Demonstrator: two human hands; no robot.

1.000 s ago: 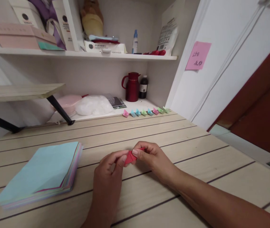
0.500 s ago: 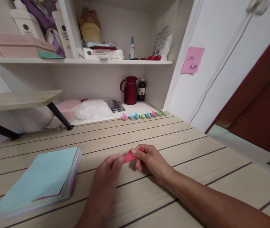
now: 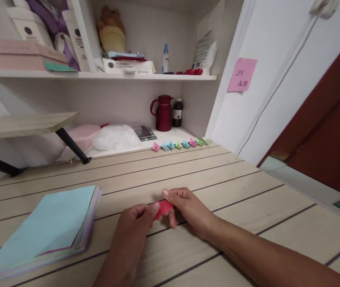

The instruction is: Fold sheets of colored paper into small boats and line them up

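Observation:
A small folded piece of red paper [image 3: 164, 209] is held between both hands, above the wooden tabletop [image 3: 206, 255]. My left hand [image 3: 140, 219] pinches its left end between thumb and fingers. At its right end, my right hand [image 3: 184, 205] grips the paper with the thumb on top and fingers underneath; one fingertip shows below it. The fingers hide parts of the paper. Left of my hands lies a stack of coloured paper [image 3: 53, 223] with a light blue sheet on top.
Several small folded paper boats [image 3: 178, 145] stand in a row along the table's back edge. Behind them are a dark red jug [image 3: 163, 113], a dark bottle [image 3: 177, 113] and a white plastic bag [image 3: 115, 137]. A small raised shelf [image 3: 23, 124] with black legs stands at left.
The red paper has turned and shows a broader face. My right thumb has shifted up to its top edge, and both hands sit slightly lower. The view has shifted a little.

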